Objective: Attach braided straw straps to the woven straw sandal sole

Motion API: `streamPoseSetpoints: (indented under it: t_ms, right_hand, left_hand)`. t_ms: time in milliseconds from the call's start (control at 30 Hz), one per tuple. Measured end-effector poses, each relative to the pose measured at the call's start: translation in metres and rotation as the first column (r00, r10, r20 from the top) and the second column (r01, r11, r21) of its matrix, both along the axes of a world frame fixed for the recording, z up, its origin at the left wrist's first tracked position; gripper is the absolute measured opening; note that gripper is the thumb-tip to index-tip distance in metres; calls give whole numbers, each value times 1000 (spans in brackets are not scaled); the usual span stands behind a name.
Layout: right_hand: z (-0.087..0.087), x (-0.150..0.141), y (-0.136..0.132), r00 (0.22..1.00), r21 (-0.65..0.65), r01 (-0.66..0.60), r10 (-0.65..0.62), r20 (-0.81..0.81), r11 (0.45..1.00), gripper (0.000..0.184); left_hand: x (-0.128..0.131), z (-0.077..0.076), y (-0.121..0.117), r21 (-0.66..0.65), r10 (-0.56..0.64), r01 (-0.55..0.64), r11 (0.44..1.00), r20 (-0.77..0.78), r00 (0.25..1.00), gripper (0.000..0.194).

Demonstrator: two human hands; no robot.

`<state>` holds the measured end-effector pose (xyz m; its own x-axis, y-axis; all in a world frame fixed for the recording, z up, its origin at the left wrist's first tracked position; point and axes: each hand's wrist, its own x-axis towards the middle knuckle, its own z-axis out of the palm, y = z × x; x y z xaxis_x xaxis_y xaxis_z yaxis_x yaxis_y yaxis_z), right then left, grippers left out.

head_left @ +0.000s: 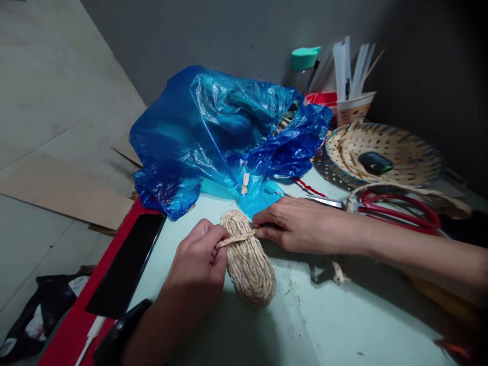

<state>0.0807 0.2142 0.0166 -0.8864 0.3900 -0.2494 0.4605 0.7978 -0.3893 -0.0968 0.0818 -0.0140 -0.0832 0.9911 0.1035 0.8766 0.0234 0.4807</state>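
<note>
On the pale green tabletop lies an oval sole-shaped coil of braided fibre cord [253,272]. A thin fibre strip [239,238] crosses over its upper half. My left hand [202,254] is closed on the strip's left end, beside the coil's left edge. At the right edge, my right hand [293,223] pinches the other end between thumb and fingers. The strip looks taut between my two hands. Right of the coil, a short knotted piece of fibre [337,273] rests under my right forearm.
A crumpled blue plastic bag [213,122] fills the back. Red-handled scissors [400,211] lie by a woven basket [412,152] holding dark thread. Behind it stand a paper cup [354,109] of plastic strips and a green-lidded bottle [304,60]. A phone [127,262] lies at the left edge.
</note>
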Motion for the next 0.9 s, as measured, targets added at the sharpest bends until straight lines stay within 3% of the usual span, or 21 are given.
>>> streamPoseSetpoints:
  t_ms: [133,500,900]
  right_hand:
    - [0,-4,-1,1000,1,5,-5,15,1000,27]
    - [3,-10,-3,998,14,-7,6,69,1000,25]
    - [5,-13,-6,993,58,-31,24,118,998,29]
  left_hand:
    - [-3,1,1,-36,3,-1,999,58,998,14]
    - [-4,9,3,-146,-29,34,989,36,999,13]
    - [-1,8,8,-192,-28,40,981,68,997,17]
